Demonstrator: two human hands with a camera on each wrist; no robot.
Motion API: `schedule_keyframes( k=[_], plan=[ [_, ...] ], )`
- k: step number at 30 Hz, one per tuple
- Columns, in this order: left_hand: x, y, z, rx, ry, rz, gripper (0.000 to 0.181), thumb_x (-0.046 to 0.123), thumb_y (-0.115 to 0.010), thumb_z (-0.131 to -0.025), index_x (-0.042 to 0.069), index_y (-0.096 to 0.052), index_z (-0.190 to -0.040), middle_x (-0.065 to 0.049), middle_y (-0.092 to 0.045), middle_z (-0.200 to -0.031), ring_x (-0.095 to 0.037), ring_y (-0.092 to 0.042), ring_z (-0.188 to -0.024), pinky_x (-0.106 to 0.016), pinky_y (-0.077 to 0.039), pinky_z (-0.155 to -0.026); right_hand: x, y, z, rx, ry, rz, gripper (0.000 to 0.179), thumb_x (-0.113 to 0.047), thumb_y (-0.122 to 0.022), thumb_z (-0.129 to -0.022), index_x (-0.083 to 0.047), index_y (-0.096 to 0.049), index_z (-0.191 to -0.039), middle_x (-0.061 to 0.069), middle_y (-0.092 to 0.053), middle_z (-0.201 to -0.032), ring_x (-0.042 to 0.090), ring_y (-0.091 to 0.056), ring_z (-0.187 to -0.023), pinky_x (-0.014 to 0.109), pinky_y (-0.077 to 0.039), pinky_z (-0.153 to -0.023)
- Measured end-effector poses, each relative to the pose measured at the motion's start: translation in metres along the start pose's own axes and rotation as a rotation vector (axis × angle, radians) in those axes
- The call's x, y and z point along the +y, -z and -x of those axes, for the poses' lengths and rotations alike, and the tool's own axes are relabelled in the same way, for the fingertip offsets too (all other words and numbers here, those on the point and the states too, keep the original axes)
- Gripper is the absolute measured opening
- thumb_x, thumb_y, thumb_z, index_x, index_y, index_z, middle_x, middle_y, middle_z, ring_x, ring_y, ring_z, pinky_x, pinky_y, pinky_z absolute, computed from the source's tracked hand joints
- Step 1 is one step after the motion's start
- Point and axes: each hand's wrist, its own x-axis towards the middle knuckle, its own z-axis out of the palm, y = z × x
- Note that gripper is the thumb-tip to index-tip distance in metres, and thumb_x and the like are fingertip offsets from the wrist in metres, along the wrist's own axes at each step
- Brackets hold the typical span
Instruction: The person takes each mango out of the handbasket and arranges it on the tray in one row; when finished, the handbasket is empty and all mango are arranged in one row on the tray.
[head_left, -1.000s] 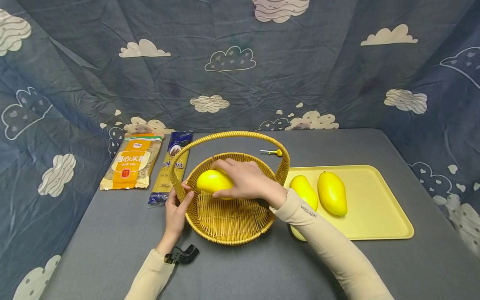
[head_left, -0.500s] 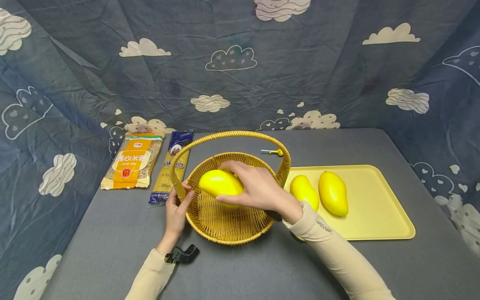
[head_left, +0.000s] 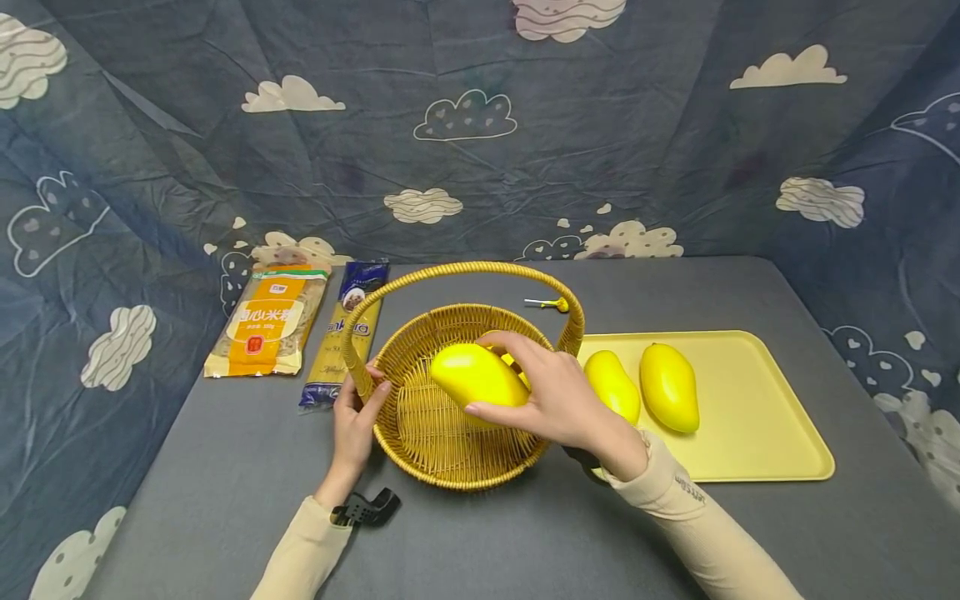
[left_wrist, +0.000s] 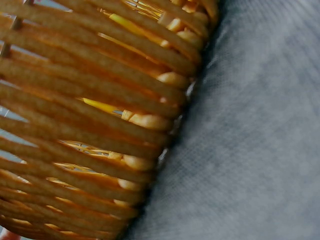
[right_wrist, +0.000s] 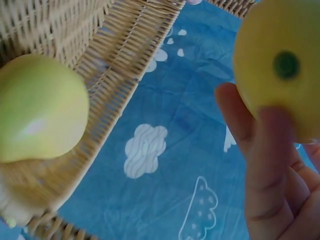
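My right hand (head_left: 558,396) grips a yellow mango (head_left: 474,377) over the wicker basket (head_left: 431,477), thumb on the near side and fingers over the far side. In the right wrist view this mango (right_wrist: 280,40) shows a dark green spot at its end. Another mango (right_wrist: 42,110) lies inside the basket; in the head view the held one mostly hides it. My left hand (head_left: 356,429) holds the basket's left side at the foot of its arched handle (head_left: 472,267), thumb over the rim. The left wrist view shows the woven wall (left_wrist: 90,120) close up.
Two more mangoes, one nearer (head_left: 611,383) and one further right (head_left: 669,387), lie on a yellow tray (head_left: 757,408). A noodle bag (head_left: 266,321) and a blue-ended pasta pack (head_left: 345,333) lie left. Behind the basket is a small yellow-handled thing (head_left: 558,305) with a thin shaft.
My right hand has carried the mango rightward across the basket, from its left side to about the middle. The left hand stays on the basket, which has not moved.
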Motion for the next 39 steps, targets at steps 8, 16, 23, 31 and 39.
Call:
schedule_keyframes(
  k=[8,16,23,31,39],
  plan=[
    [-0.023,0.005,-0.004,0.001,-0.010,0.023,0.021,-0.007,-0.056,-0.090,-0.012,-0.049,-0.109,-0.026,-0.048,-0.134,-0.027,-0.045,-0.122,-0.025,-0.038,-0.093,0.013,0.015,0.027,0.079,0.006,-0.073,0.069,-0.043,-0.079,-0.074,-0.014,-0.048,-0.128,0.001,-0.059,-0.113,0.011,-0.056,-0.078,0.028,-0.050,-0.061],
    [-0.029,0.006,-0.004,0.007,-0.034,0.028,0.022,0.000,-0.059,-0.091,-0.010,-0.050,-0.108,-0.024,-0.049,-0.133,-0.025,-0.047,-0.120,-0.026,-0.040,-0.091,0.029,0.031,0.049,0.175,-0.005,-0.140,0.072,-0.031,-0.083,-0.071,-0.008,-0.048,-0.129,0.002,-0.059,-0.113,0.013,-0.057,-0.077,0.025,-0.047,-0.053],
    [-0.027,0.006,-0.004,0.007,-0.021,0.024,0.020,-0.004,-0.057,-0.091,-0.010,-0.050,-0.108,-0.024,-0.049,-0.133,-0.025,-0.046,-0.122,-0.025,-0.038,-0.094,0.051,0.043,0.065,0.373,0.057,-0.082,0.077,-0.057,-0.068,-0.077,0.004,-0.052,-0.122,0.013,-0.061,-0.109,0.015,-0.058,-0.076,0.018,-0.045,-0.056],
    [-0.019,0.005,-0.004,-0.004,-0.017,0.023,0.020,-0.011,-0.055,-0.089,-0.014,-0.049,-0.108,-0.028,-0.047,-0.133,-0.037,-0.041,-0.124,-0.025,-0.037,-0.095,0.074,0.061,0.085,0.470,-0.065,0.046,0.076,-0.054,-0.070,-0.075,0.003,-0.053,-0.123,0.013,-0.061,-0.109,0.005,-0.054,-0.082,0.013,-0.042,-0.061],
    [-0.024,0.005,-0.004,0.010,-0.008,0.039,0.021,-0.005,-0.057,-0.090,-0.011,-0.050,-0.108,-0.023,-0.049,-0.134,-0.029,-0.043,-0.124,-0.027,-0.036,-0.097,0.101,0.076,0.102,0.513,-0.232,0.118,0.072,-0.013,-0.084,-0.065,-0.002,-0.051,-0.127,0.013,-0.060,-0.105,-0.002,-0.049,-0.076,0.010,-0.038,-0.060]
  ],
)
